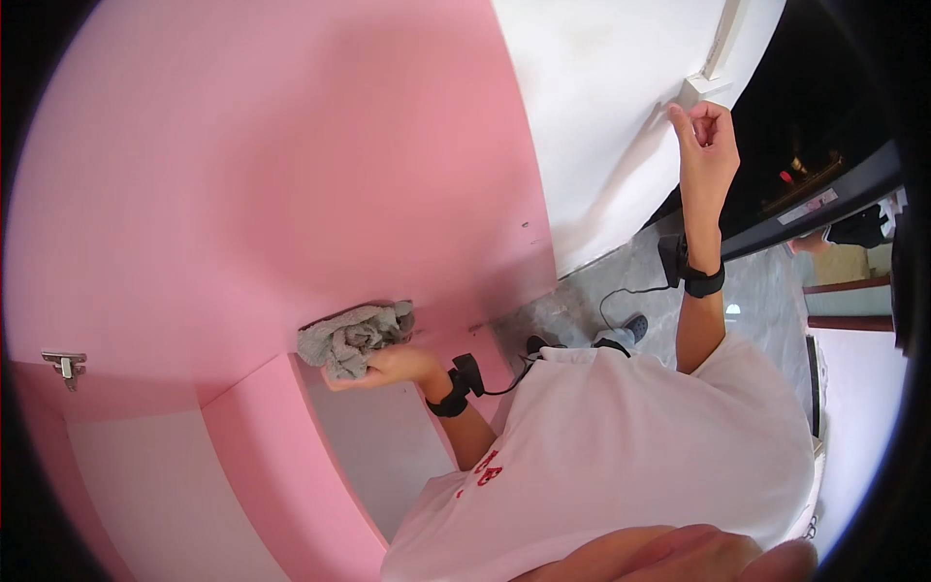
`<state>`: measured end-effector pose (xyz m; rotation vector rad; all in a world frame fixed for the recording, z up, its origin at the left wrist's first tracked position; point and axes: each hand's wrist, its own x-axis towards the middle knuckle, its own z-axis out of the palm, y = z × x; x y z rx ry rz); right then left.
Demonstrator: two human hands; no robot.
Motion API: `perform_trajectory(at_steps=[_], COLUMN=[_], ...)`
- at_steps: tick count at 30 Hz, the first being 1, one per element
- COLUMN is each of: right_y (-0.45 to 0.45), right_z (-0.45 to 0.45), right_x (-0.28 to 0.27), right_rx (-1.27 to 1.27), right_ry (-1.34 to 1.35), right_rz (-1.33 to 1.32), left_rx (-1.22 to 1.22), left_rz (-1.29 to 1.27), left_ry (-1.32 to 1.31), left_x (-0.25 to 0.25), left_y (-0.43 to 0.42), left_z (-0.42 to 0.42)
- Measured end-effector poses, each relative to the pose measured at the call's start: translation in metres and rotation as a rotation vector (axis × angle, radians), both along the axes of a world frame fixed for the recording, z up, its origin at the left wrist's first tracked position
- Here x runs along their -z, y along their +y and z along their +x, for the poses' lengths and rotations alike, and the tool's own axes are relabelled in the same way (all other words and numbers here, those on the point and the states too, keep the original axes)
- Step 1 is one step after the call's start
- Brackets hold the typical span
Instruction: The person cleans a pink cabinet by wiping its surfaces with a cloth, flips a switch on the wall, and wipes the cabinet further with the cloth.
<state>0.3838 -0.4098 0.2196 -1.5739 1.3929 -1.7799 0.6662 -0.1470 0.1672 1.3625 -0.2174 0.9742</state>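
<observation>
A crumpled grey cloth (357,338) is held in my left hand (388,368), whose fingers are partly hidden behind it. The cloth lies against a large pink panel (339,165), over a dark-edged strip near the panel's lower edge. My right hand (709,136) is raised at the upper right, beside a white box (705,90) on the white wall. Its fingers are curled towards the palm with the thumb apart, and no object shows in them. Each wrist wears a black strap (702,280) with a small black device and a cable.
A metal hinge (65,367) sits on the pink surface at the far left. Below the cloth are pink cabinet edges (281,456) and a grey-white compartment (383,451). A dark glossy panel (805,107) stands right of the wall. My shoes (635,326) rest on a grey tiled floor (582,301).
</observation>
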Motion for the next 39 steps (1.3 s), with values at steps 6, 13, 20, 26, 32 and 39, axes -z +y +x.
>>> perform_trajectory(at_steps=[6,13,20,26,32,39], right_y=[-0.022,-0.029,-0.029,-0.031,-0.042,-0.034], right_z=[-0.026,-0.039,-0.049,-0.053,-0.056,-0.058], right_x=[-0.001,-0.007,0.002,0.006,0.029,0.024], right_rx=[-0.04,-0.039,-0.142,-0.155,-0.301,-0.485], right_ry=[-0.136,-0.003,0.101,0.234,0.123,-0.226], right_rz=[-0.034,0.047,0.094,0.15,0.265,0.59], left_rx=[-0.055,-0.022,-0.023,0.025,-0.051,0.002], left_rz=[0.082,0.05,0.031,-0.053,0.042,0.018], left_ry=[0.045,0.092,0.114,0.157,0.161,0.178], left_x=[0.003,-0.002,-0.001,0.003,-0.003,-0.006], left_y=[0.0,-0.005,-0.006,-0.008,-0.009,-0.01], left_z=[-0.006,-0.012,-0.013,-0.011,-0.016,-0.019])
